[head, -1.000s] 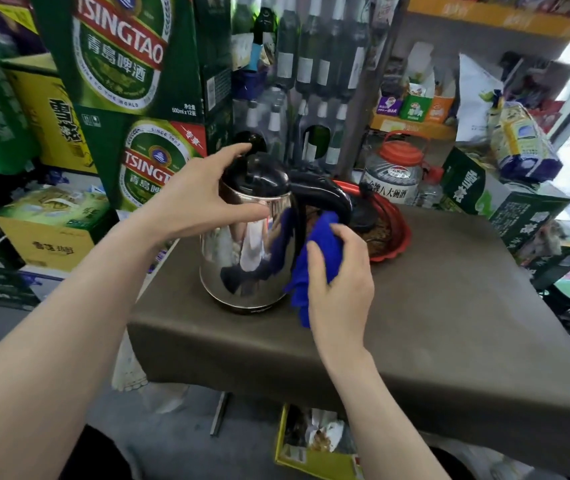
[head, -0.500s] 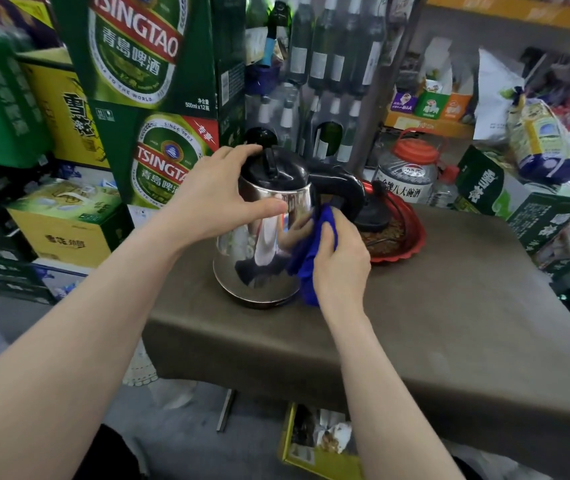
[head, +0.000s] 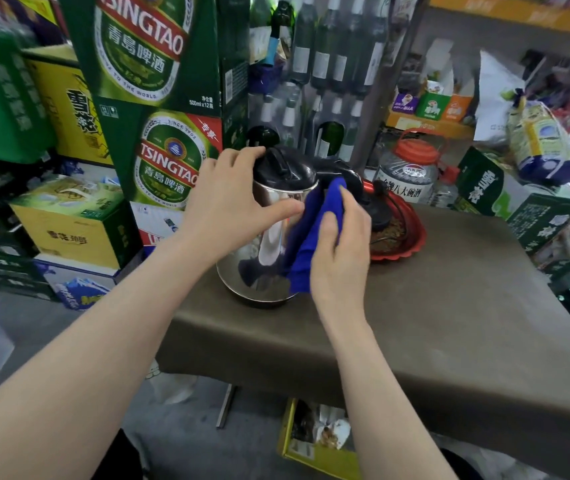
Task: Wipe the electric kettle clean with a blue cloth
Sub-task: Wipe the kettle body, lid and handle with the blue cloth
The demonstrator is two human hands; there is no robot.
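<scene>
A shiny steel electric kettle [head: 262, 258] with a black lid and black handle stands at the near left corner of a brown table [head: 449, 306]. My left hand [head: 228, 206] grips its upper body, fingers on the lid rim and thumb across the steel. My right hand [head: 342, 244] presses a blue cloth [head: 311, 237] against the kettle's right side, just below the handle. The cloth hangs down to near the kettle's base and hides part of the steel wall.
A red tray [head: 408, 244] with a black kettle base lies just behind the kettle. A clear jar with a red lid [head: 408, 171] stands behind it. Green beer cartons [head: 158, 98] are stacked at left, bottles and shelves behind, a yellow box [head: 311, 441] under the table.
My right hand has slid the blue cloth up and down the kettle's right side below the handle. My left hand has kept its hold on the kettle top. The camera has shifted left.
</scene>
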